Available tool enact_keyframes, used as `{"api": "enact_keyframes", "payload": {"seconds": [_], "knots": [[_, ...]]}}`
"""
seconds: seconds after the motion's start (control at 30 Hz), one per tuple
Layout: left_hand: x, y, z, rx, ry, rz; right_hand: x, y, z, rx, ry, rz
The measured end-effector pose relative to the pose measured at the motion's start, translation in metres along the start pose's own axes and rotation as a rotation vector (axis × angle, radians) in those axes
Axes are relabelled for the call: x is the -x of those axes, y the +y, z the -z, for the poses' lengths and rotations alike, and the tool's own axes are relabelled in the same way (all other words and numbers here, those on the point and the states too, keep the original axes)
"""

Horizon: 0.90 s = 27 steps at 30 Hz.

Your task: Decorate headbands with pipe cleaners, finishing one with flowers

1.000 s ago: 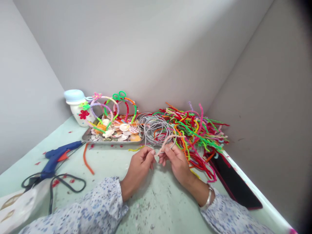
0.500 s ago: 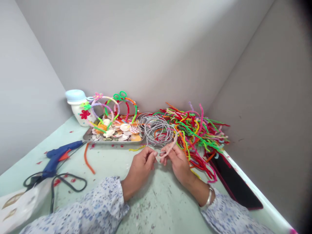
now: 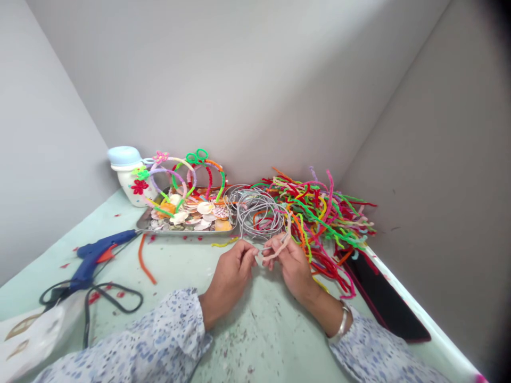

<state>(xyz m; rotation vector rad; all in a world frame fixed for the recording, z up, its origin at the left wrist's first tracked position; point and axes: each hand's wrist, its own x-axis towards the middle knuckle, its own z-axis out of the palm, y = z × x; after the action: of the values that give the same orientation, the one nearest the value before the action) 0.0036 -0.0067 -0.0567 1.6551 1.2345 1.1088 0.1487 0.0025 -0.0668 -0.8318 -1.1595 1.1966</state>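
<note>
A pale pink pipe cleaner (image 3: 286,240) curves up out of my right hand (image 3: 293,263), whose thumb and fingers pinch it. My left hand (image 3: 235,266) is closed just to the left, its thumb and forefinger pinching the short end of the same pipe cleaner, with fingertips a small gap from those of the right. A thin grey strand also shows at the right fingers. Right behind both hands lies a loose coil of grey wire (image 3: 261,213); whether the strand joins it I cannot tell.
A metal tray (image 3: 187,232) of shells holds several pipe-cleaner headbands (image 3: 221,181). Beside it stands a white jar (image 3: 138,186) with a blue lid. A blue glue gun (image 3: 85,263) with a black cord lies left. Right are heaped pipe cleaners (image 3: 331,207) and a black mat (image 3: 383,298).
The pale pink pipe cleaner has shifted slightly at the right fingers, its curve standing a bit further right. Both hands stay almost where they were.
</note>
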Motion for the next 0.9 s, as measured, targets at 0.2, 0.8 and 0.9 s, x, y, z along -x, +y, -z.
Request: {"api": "enact_keyframes", "payload": {"seconds": [0.2, 0.8, 0.9], "knots": [[0.0007, -0.0023, 0.0004, -0.003, -0.002, -0.051, -0.0004, 0.0001, 0.0003, -0.015, -0.002, 0.01], [0.0011, -0.0008, 0.0002, -0.055, 0.011, -0.066, 0.0002, 0.0006, 0.002, 0.008, -0.033, 0.027], [0.0016, -0.0009, -0.0001, -0.031, -0.005, -0.061, 0.0003, 0.0009, 0.0019, -0.003, -0.037, 0.032]]}}
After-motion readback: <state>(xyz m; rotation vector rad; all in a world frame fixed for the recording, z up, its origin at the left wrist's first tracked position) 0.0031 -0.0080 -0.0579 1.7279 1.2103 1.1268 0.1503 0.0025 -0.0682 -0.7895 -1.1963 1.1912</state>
